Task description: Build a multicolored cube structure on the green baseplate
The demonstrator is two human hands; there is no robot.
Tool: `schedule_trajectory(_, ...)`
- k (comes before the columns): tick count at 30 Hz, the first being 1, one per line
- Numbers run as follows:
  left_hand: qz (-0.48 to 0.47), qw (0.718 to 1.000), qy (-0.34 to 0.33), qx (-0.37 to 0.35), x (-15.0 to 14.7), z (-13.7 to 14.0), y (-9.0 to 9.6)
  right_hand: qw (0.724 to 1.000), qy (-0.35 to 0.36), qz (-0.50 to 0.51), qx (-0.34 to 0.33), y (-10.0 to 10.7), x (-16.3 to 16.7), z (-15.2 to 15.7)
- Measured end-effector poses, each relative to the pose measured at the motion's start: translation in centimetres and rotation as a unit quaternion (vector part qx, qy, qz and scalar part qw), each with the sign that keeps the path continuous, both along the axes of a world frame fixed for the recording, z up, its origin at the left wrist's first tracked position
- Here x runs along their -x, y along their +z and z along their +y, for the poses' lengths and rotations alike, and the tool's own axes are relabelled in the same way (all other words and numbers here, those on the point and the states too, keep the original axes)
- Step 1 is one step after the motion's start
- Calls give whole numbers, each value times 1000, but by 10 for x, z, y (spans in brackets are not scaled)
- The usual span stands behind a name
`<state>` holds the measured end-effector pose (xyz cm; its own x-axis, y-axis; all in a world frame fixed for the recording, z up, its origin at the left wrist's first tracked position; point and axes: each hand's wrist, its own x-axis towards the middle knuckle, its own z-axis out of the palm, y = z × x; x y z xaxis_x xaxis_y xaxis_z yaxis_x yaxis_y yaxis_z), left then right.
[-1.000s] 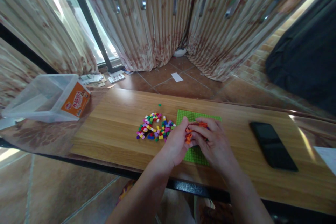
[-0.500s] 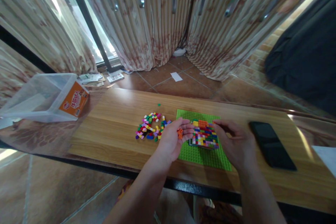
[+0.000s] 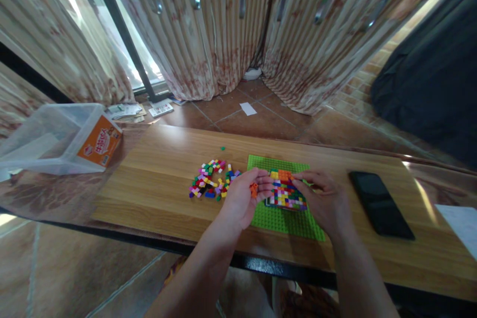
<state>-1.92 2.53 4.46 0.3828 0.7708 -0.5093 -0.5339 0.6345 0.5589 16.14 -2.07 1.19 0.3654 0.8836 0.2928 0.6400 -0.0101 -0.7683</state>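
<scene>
My left grip [image 3: 242, 196] lies palm up, fingers spread loosely, near the middle of the frame. A few small orange plastic bricks [image 3: 254, 190] sit in it, with nothing squeezing them. If I tip my palm, I think they could roll out and get lost.

My right grip [image 3: 325, 199], just to the right, has its fingertips close together at the orange top part of a block made of many small, bright plastic bricks [image 3: 286, 194]. I can't tell if a brick is pinched there.

The block is over a flat green studded plastic plate [image 3: 279, 222], right of the middle. I can't see if it is stuck down. If I push hard on one edge, it might slide, tilt or crack apart.

My left fingers are very close to the block too, so they could bump it. Left of them, a messy heap of loose coloured plastic bricks [image 3: 206, 180] lies on the brown wooden worktop [image 3: 149, 174], where my wrist could knock some away.
</scene>
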Motion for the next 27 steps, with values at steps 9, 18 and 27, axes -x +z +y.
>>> schedule_trajectory(9,0,1000,-1,-2,1,0,-1,972,-24,233,18,-11,2,4)
schedule_trajectory(18,1,1000,-5,-2,1,0,0,970,-23,240,27,-8,1,3)
schedule_trajectory(27,4,1000,-5,-4,0,0,0,959,-31,278,32,-12,3,5)
